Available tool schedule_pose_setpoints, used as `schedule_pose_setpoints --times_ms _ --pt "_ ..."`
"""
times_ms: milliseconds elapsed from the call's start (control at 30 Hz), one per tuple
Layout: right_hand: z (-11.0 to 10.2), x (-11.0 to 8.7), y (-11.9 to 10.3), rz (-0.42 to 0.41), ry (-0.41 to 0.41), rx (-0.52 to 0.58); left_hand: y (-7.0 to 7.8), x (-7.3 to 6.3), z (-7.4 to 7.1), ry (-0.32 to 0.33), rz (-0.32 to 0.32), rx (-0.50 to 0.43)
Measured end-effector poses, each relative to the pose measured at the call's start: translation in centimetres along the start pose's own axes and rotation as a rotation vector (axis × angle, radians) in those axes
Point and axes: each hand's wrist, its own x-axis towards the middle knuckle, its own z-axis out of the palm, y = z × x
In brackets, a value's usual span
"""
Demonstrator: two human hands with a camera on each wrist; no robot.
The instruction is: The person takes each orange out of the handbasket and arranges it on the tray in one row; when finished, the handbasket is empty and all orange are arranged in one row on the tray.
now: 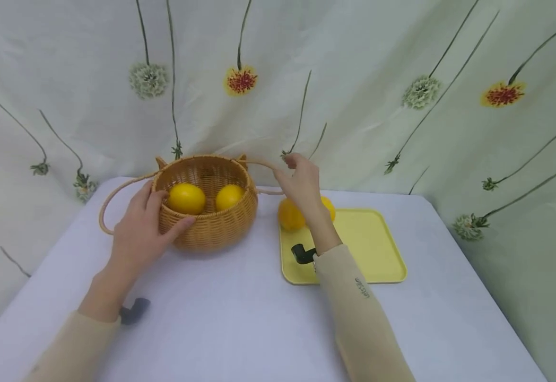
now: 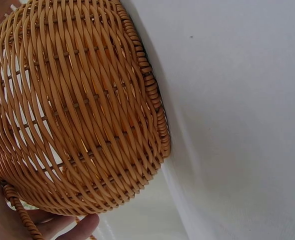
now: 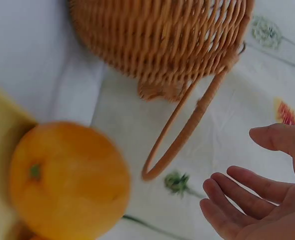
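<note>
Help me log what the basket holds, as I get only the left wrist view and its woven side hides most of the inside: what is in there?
Observer: The head view looks in over the rim: two yellow fruits lie inside the basket, apart from each other.
Operator: Good. Is the right hand holding the handle on the basket's far side from my camera?
Observer: No. The right wrist view shows a clear gap between its fingers and that handle.
</note>
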Motion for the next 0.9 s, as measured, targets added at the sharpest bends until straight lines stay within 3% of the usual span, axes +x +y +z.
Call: schedule_pose_setpoints --times_ms 200,500,800,900 --pt "1.4 0.8 -3.1 -0.008 -0.072 0.015 0.1 -0.1 0.4 -0.017 -0.009 -0.006" --pt "3.8 1.6 -5.7 -0.02 -0.168 -0.004 0.5 0.0 0.3 -0.001 0.002 -0.015" --pt "6.8 1.5 -7.7 -0.064 -0.19 0.034 0.2 -0.2 -0.1 0.003 -0.01 -0.004" --pt "7.6 1.5 -8.5 -0.093 -0.21 -0.001 0.1 -0.2 0.0 0.019 -0.001 -0.006"
